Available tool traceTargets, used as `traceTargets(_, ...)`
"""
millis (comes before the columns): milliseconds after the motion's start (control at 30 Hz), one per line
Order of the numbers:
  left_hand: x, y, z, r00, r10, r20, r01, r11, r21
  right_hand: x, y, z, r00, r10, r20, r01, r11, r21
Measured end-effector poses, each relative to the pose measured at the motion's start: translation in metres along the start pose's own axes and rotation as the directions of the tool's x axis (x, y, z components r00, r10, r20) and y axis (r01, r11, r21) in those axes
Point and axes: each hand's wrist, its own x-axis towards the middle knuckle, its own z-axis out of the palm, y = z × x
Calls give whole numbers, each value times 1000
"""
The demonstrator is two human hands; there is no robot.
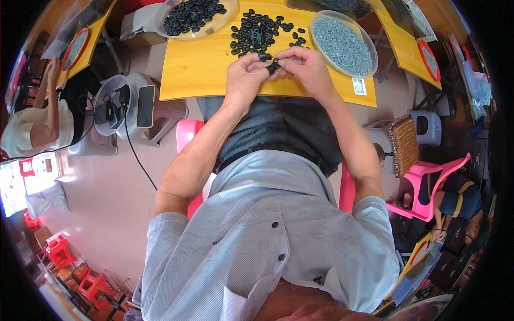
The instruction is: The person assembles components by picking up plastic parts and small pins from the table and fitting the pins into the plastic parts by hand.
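Observation:
Over the near edge of the yellow table [203, 75], my left hand [243, 83] pinches a small black oval piece [276, 62] between thumb and index finger. Black covers sit on those two fingertips. My right hand [309, 69] meets it from the other side, its thumb and fingers pressed together at the piece. Whatever lies in that right pinch is too small to make out. Just beyond my hands is a loose pile of black oval pieces [256, 33], each with a hole or hollow. By my right hand stands a clear round tub [373, 53] full of small silvery screws [342, 45].
A clear bowl [231, 12] of more black pieces stands at the far left of the table. On a stool to the left lie a phone [145, 106] and a plastic tub [101, 120] with black cables. Other people sit at both sides. A pink chair [428, 184] stands right.

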Motion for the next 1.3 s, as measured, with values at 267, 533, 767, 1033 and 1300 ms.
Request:
traceTargets(267, 0, -1, -3, 932, 236, 276, -357, 738, 573, 1, -1, -19, 992, 97, 86, -99, 995, 19)
traceTargets(533, 1, 4, -6, 796, 415, 441, -601, 452, 660, 0, -2, -22, 980, 156, 122, -163, 986, 44)
traceTargets(767, 0, 5, -8, 789, 400, 467, -609, 404, 682, -2, 0, -15, 980, 171, 104, -180, 981, 79)
traceTargets(1033, 0, 5, -9, 783, 411, 467, -610, 359, 706, -2, 1, -14, 977, 186, 105, -195, 977, 85)
traceTargets(1300, -5, 7, -9, 784, 386, 486, -605, 300, 737, -6, -3, -13, 977, 182, 114, -193, 976, 98)
